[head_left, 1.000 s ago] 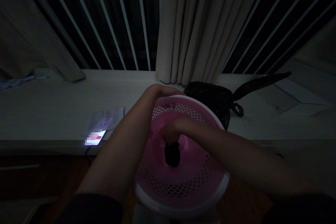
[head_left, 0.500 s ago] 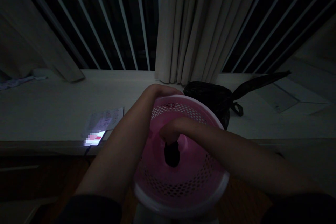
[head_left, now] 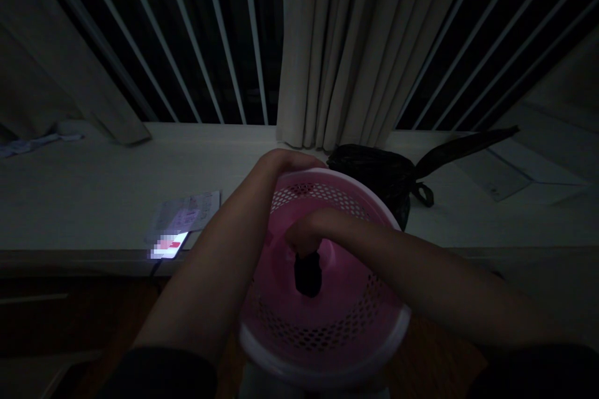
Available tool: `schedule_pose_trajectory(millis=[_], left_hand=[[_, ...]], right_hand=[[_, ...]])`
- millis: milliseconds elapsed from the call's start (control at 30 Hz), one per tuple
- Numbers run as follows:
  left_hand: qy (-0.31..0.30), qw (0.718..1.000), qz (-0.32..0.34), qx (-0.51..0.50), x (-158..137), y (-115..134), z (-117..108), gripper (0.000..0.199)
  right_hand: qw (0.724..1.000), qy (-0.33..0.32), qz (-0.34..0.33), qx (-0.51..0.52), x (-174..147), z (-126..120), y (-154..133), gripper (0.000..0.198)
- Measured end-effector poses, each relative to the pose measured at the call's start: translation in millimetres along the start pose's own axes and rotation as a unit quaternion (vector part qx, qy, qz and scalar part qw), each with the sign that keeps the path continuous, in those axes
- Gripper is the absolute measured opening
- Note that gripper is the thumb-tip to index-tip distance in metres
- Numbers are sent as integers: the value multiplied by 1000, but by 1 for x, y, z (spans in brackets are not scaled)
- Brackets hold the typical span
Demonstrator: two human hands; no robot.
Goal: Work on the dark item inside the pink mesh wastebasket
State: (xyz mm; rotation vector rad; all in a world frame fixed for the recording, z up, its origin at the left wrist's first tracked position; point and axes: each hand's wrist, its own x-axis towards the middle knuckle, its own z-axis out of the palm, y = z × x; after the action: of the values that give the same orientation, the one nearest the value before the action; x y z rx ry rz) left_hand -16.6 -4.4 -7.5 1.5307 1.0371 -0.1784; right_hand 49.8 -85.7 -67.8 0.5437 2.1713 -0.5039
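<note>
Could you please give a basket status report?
Left hand at far side of pink basket. Right hand inside, at black item. Black bag beyond, not blocking.

The basket [head_left: 350,302] is pink, bundle [head_left: 307,277] and bag [head_left: 374,168] black, curtain [head_left: 309,62] beige.

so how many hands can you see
2: the left hand is on the far rim of the pink basket, the right hand inside it, at the black item. Some fingers are hidden.
</note>
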Motion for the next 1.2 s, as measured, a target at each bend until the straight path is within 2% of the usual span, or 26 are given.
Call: schedule_pose_trajectory(millis=[267, 567, 833, 1200], left_hand=[[53, 998, 1, 12, 4, -2, -2, 43], [50, 999, -4, 19, 2, 0, 0, 43], [43, 999, -15, 14, -3, 3, 3, 40], [60, 998, -17, 13, -3, 5, 5, 41]], right_hand=[[1000, -6, -3, -8, -2, 0, 0, 18], [1000, -11, -2, -16, -5, -3, -4, 21], [1000, -3, 10, 3, -8, -3, -5, 13], [1000, 5, -2, 2, -5, -2, -1, 23]])
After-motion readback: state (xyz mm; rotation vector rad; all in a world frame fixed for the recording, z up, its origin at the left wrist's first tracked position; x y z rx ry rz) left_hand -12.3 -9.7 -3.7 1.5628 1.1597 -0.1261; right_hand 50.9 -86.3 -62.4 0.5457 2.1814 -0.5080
